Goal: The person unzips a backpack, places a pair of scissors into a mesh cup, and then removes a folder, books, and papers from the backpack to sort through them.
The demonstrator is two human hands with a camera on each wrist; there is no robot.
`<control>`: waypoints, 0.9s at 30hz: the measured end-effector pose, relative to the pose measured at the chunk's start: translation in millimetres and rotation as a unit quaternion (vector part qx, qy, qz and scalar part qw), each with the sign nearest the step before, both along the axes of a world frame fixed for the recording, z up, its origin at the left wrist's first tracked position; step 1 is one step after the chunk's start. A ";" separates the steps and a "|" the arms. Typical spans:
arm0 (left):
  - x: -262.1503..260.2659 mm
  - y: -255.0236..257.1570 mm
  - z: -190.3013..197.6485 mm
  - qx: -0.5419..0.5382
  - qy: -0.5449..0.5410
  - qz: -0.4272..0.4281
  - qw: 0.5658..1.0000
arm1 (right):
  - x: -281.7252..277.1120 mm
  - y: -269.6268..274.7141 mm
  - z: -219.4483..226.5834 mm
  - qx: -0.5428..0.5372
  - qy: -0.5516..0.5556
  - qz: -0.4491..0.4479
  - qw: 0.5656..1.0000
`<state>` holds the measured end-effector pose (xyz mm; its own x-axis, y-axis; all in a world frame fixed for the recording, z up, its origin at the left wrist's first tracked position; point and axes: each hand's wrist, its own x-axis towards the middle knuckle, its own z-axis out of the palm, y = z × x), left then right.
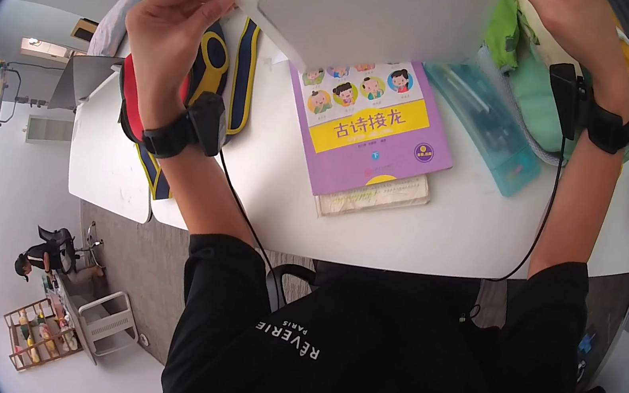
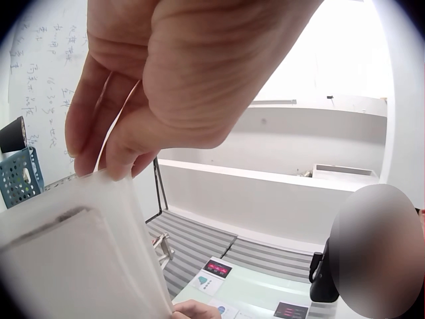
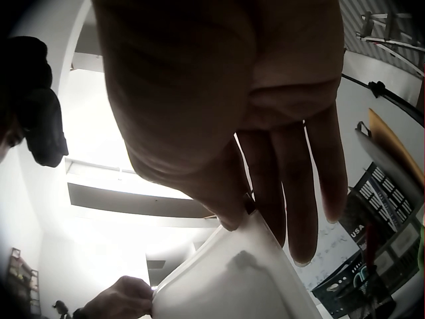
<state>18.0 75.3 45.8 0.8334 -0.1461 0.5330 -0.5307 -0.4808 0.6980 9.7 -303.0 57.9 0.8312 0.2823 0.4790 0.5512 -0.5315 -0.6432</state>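
Observation:
Both hands hold up a frosted, see-through plastic document folder point(image 1: 371, 20), raised over the table in the head view. My left hand point(image 1: 170, 23) pinches one corner between thumb and fingers, seen close in the left wrist view, where a paper-like sheet shows through the folder point(image 2: 60, 266). At the opposite corner, my right hand point(image 1: 575, 28) pinches the edge with the thumb against the fingers. In the right wrist view the other fingers of the right hand point(image 3: 265, 119) extend past the folder. Beneath it lies a purple and yellow book point(image 1: 379, 137), its top part hidden by the folder.
Under the purple book sticks out a worn, pale booklet point(image 1: 375, 197). To its right lie a teal see-through pencil case point(image 1: 492, 133) and a green bag point(image 1: 537, 99). A navy, yellow and red bag point(image 1: 242, 82) is on the left. Cables hang from both wrist cameras.

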 end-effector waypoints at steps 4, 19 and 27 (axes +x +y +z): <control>0.9 1.3 0.8 0.023 -0.010 0.003 1.000 | 0.4 1.4 -0.3 -0.022 -0.042 -0.003 0.999; -4.6 -6.1 2.5 0.028 -0.006 0.000 1.000 | -5.9 8.0 -5.6 -0.049 -0.130 -0.042 0.989; -6.1 -20.3 2.3 -0.005 -0.078 -0.011 0.997 | -15.0 16.2 5.7 -0.128 -0.150 -0.064 0.978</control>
